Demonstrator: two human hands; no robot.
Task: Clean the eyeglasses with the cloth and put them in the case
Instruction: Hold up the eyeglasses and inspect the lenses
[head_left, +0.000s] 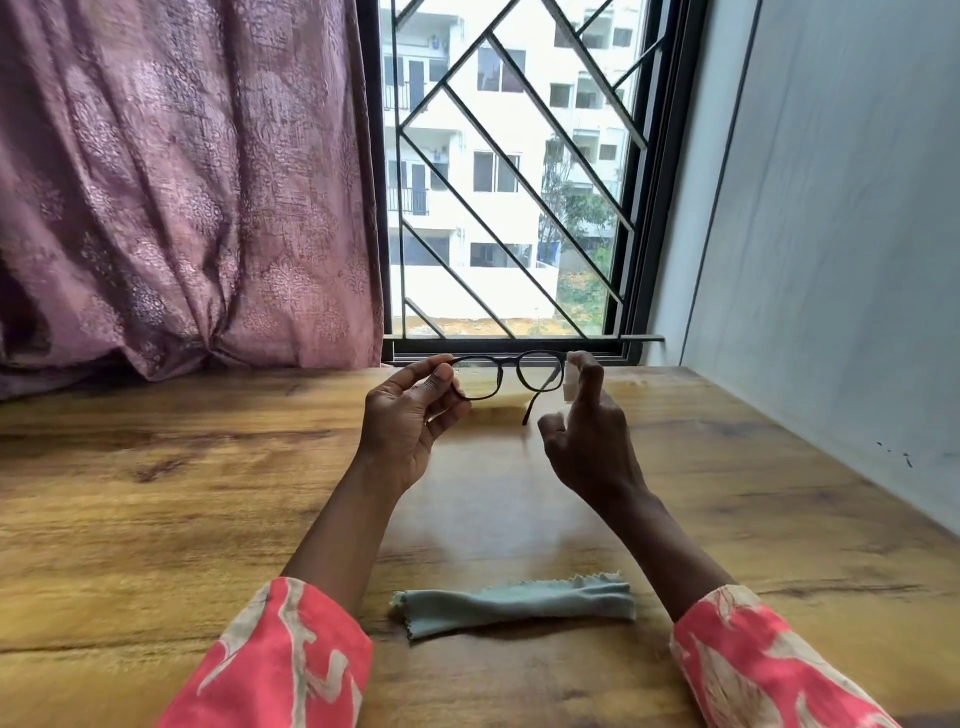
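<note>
From the head camera we see our two bare hands raised over the long wood-grain table (208, 493), holding the dark-rimmed, round-lensed eyeglasses (511, 375) up in front of the barred window (509, 171), probably so the daylight shows any smears on the lenses.

Our left hand (410, 421) pinches the left end of the frame between thumb and curled fingers, which carries the glasses without touching the glass. Our right hand (587, 431) is half open: its forefinger reaches up to the frame's right corner, while the thumb and other fingers hang loosely curled and grip nothing that we can make out. Something pale shows just behind that forefinger (we cannot tell what it is). One temple arm hangs down unfolded between the hands.

The pale teal microfibre cloth (511, 605) with pinked edges lies bunched lengthwise on the table near us, between our coral patterned sleeves (270, 665), well apart from the glasses and within easy reach of either hand. A low pale yellowish shape (491, 402) sits on the table behind the glasses; it may be the case, though we cannot be sure.

We judge this an inspection step; whether wiping is done, the view does not settle. A mauve patterned curtain (171, 182) hangs at left.
</note>
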